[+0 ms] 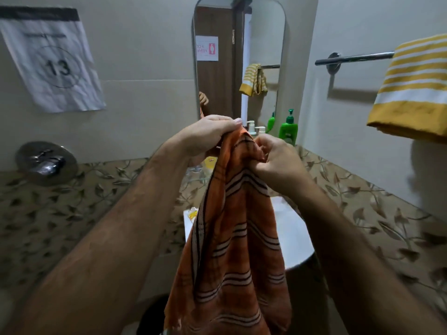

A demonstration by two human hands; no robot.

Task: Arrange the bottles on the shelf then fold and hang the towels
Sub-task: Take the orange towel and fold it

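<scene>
An orange towel (232, 240) with black and white stripes hangs in front of me. My left hand (205, 137) grips its top edge. My right hand (275, 160) pinches the bunched cloth just to the right, close beside the left hand. A yellow and white striped towel (413, 88) hangs folded over the chrome towel bar (355, 58) on the right wall. A green pump bottle (288, 128) and white pump bottles (256, 129) stand on the shelf under the mirror, partly hidden by my hands.
A mirror (238, 56) is on the wall ahead. A white basin (292, 235) sits below the towel. A chrome tap (46, 163) sticks out of the left wall. A paper sheet (52, 66) marked 13 is taped at upper left.
</scene>
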